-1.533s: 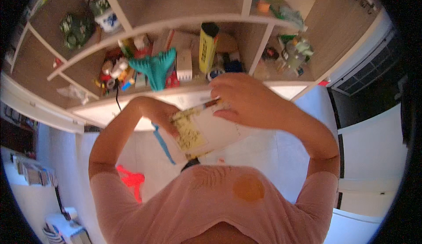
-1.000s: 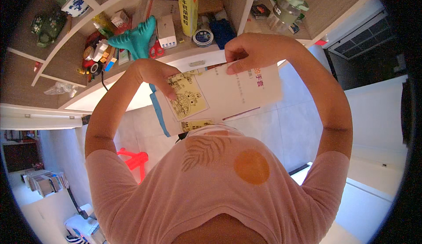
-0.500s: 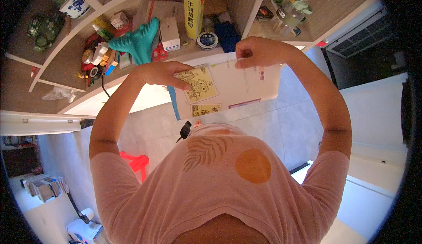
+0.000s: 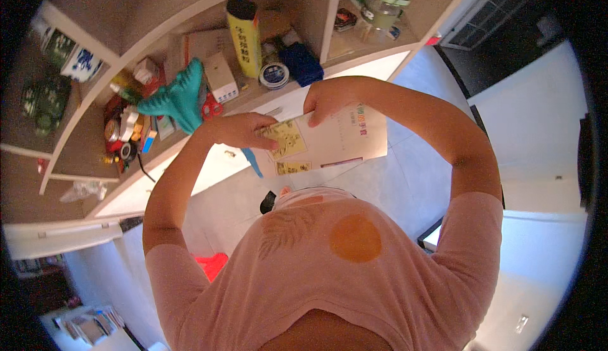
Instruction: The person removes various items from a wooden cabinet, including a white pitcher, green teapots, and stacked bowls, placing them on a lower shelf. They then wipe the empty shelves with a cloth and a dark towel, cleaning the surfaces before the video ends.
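Observation:
An open booklet point(image 4: 347, 137) with pale pages hangs in front of my chest, over the floor. Yellow line-drawn pictures point(image 4: 292, 139) fill its left part, and a blue strip point(image 4: 253, 161) shows at the left end. My left hand point(image 4: 244, 131) grips that end, thumb lying on the page and the other fingers mostly hidden behind. At the top edge, my right hand point(image 4: 334, 100) is closed with its thumb pressed on the paper. Whether it pinches one sheet or several is hidden.
Beyond the booklet runs a shelf unit point(image 4: 373, 50). It holds a teal ridged object point(image 4: 179, 98), a white box point(image 4: 221, 79), a tall yellow box point(image 4: 244, 37), a round tin point(image 4: 274, 75), red scissors point(image 4: 211, 106) and a clear jug point(image 4: 381, 15). Something red point(image 4: 211, 265) is on the floor at left.
My right hand has come left and down onto the booklet's top edge, closer to my left hand. The view has turned, and the shelf things appear further left.

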{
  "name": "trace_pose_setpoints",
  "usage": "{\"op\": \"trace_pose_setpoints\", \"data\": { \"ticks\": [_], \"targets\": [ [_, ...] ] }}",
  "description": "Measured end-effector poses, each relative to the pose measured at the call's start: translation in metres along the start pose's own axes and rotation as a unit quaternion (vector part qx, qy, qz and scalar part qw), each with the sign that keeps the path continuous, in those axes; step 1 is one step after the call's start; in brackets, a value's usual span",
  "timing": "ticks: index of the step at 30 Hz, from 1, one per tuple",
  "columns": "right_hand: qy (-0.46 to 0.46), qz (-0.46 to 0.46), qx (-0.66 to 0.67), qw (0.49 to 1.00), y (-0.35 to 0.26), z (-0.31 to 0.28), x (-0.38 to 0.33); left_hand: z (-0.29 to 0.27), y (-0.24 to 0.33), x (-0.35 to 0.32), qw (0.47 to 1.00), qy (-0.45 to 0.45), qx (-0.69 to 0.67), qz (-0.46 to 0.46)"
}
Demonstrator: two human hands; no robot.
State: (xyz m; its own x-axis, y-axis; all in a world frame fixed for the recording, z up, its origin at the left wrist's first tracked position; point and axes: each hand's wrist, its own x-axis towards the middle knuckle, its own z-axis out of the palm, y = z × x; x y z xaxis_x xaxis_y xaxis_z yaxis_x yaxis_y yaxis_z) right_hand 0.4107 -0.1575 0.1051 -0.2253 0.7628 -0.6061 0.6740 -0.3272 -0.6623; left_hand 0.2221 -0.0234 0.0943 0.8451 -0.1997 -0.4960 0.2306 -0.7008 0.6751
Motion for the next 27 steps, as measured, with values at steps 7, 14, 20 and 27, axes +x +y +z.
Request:
{"op": "trace_pose_setpoints", "data": {
  "ticks": [7,14,20,27],
  "targets": [
    [-0.050,0.056,0.112,0.991,0.017,0.010,0.002,0.006,-0.025,0.039,0.997,0.031,-0.049,0.052],
    [0.088,0.090,0.196,0.972,0.073,0.025,-0.044,0.005,0.002,0.057,0.954,0.213,0.051,0.203],
    [0.261,0.179,0.221,0.923,0.156,0.056,-0.122,-0.001,0.037,0.080,0.905,0.330,-0.205,0.171],
    [0.491,0.186,0.406,0.748,0.277,0.028,-0.210,0.034,0.038,0.145,0.883,0.261,-0.348,0.178]
  ]
}}
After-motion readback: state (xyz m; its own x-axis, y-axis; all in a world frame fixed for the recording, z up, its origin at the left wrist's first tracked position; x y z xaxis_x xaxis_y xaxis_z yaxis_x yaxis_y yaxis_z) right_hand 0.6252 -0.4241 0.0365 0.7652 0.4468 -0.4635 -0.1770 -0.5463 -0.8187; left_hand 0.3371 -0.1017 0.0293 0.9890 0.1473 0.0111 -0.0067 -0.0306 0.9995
